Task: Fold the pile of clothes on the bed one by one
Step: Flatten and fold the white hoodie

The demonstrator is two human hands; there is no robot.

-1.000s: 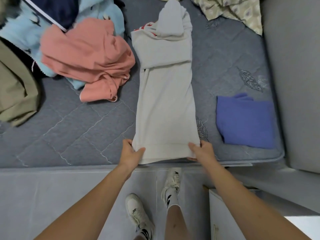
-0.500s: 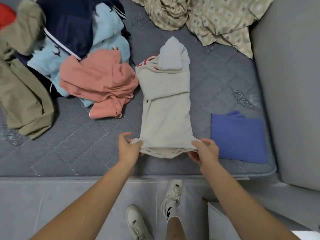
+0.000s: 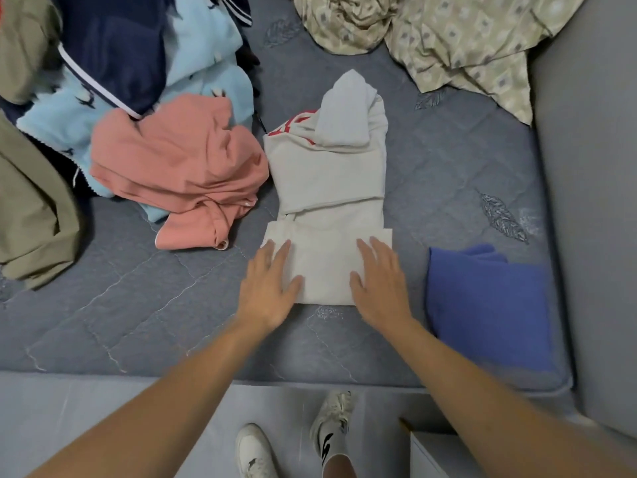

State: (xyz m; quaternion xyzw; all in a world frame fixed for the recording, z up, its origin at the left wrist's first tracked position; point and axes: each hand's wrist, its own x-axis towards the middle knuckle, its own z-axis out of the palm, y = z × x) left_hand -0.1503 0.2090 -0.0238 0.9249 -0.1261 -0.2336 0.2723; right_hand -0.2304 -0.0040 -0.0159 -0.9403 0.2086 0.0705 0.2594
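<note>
You are standing at the near edge of the bed [image 3: 138,322], whose grey quilted mattress is filling most of the view, with a grey wall [image 3: 593,167] running along its right side. A loose pile of clothes [image 3: 113,98] is lying at the far left: olive, navy, pale blue and, nearest the middle, a crumpled pink top [image 3: 179,167]. A patterned beige sheet [image 3: 448,36] is bunching at the far right. Just beside the pink top, in the middle of the bed, the cream hoodie [image 3: 327,188] is lying lengthwise, its hood pointing away from you and its near end doubled up over the body. You are pressing that folded end flat with both hands: your left hand [image 3: 267,288] is lying on its left edge and your right hand [image 3: 379,281] on its right edge, each with fingers straight and spread, gripping nothing. A folded blue garment [image 3: 489,305] is lying near your right hand, apart from the hoodie. Your white shoes [image 3: 255,453] are showing on the floor below.
</note>
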